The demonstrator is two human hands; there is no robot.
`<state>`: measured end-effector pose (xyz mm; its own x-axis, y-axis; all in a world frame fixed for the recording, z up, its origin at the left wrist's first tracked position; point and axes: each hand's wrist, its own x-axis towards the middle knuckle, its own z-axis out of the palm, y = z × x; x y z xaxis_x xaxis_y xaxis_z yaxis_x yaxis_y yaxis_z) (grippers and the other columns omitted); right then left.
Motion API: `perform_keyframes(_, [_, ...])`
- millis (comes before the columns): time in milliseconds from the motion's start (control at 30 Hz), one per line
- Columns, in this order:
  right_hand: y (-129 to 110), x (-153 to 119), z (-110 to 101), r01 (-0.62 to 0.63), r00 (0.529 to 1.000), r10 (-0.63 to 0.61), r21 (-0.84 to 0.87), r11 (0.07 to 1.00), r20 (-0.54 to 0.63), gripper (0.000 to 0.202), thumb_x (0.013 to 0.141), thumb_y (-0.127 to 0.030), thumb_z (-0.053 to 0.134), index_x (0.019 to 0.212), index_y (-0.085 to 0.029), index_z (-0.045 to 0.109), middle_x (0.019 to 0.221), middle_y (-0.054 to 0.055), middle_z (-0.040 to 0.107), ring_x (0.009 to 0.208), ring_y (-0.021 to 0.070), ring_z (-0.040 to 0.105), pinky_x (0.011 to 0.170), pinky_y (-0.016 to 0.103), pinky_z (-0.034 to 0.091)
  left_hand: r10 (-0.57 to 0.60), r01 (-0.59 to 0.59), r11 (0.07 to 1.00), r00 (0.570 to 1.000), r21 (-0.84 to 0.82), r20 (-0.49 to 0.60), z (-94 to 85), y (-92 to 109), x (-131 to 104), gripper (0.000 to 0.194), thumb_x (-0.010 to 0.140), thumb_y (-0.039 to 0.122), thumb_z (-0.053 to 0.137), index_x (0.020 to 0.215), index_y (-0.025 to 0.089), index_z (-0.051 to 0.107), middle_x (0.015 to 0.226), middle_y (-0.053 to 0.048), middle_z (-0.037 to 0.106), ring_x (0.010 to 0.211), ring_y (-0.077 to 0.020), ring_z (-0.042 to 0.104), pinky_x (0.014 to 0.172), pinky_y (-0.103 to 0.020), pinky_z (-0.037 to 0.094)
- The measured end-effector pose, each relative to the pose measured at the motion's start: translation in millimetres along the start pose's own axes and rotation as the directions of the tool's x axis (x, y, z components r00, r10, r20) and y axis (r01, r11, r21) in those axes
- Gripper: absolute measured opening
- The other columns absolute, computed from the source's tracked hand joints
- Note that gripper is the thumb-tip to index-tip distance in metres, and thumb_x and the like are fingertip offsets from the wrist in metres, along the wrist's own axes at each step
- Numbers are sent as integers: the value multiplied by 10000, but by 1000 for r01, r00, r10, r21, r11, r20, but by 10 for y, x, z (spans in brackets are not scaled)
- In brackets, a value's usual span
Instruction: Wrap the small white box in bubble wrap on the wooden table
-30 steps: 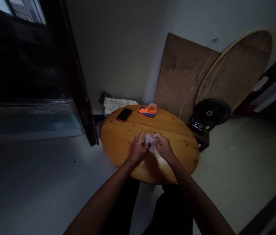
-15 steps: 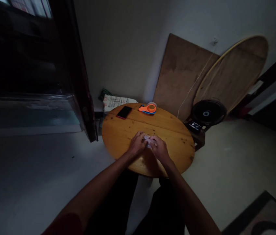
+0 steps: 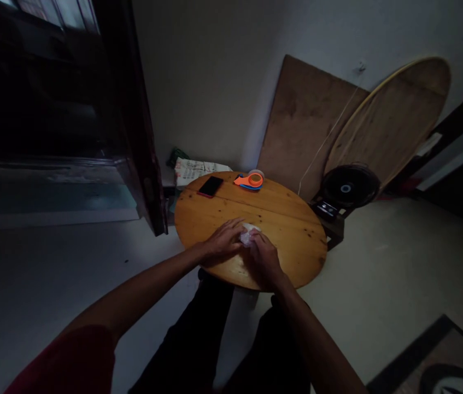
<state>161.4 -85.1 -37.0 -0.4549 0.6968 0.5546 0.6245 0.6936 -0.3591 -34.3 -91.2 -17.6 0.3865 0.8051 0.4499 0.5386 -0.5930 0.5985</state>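
Between my hands, over the near half of the round wooden table, is a small whitish, translucent crumpled bundle [image 3: 248, 235]. My left hand [image 3: 226, 239] lies at its left side, fingers stretched out with the tips touching it. From the right, my right hand [image 3: 264, 251] has its fingers bent around the bundle's edge. What the bundle contains is too small and dim to tell.
On the table [image 3: 292, 219], a dark phone with a red edge [image 3: 210, 186] lies at the back left, and an orange and blue tape dispenser [image 3: 251, 180] at the back. A black round appliance [image 3: 350, 187] stands beyond the right edge. Boards [image 3: 305, 115] lean on the wall.
My left hand has flattened out and its forearm has swung lower and leftward. The bundle now shows more between my hands and looks rounder. My right hand has stayed by it.
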Motion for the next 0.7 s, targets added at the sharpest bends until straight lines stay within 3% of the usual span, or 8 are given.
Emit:
perform_keyframes(100, [5,6,22,14,1000,-15,-53,998,-11,291,892,-166,427,1130,-200,592,1191,110,620,1138,215,564,980,386,464,44,-44,999,999,-14,2,44,-12,108,345,706,121,594,1044,191,603,1367,-108,501,1271,-236,448,1073,-395,348])
perform_keyframes(200, [-29,34,-11,41,999,-42,-68,997,-10,289,871,-140,453,1111,-191,604,1180,114,628,1144,222,560,987,386,459,7,-10,998,999,-59,-40,131,-34,174,294,715,123,549,1003,175,584,1109,-75,617,1043,-200,556,938,-334,426])
perform_keyframes(333, [-75,77,-78,68,997,-66,-69,995,39,288,881,-144,451,1111,-201,615,1141,108,648,1095,224,582,961,385,474,-71,61,991,994,-122,-79,206,-44,196,152,716,154,543,866,167,560,856,-9,581,798,-146,520,748,-252,416])
perform_keyframes(700, [-27,-52,-82,148,988,-146,-43,988,52,349,846,-106,446,1160,-164,586,1247,134,585,1208,230,507,1040,429,426,-155,137,967,985,-213,-72,188,19,180,178,625,187,650,771,163,551,762,26,533,698,-109,457,636,-216,369])
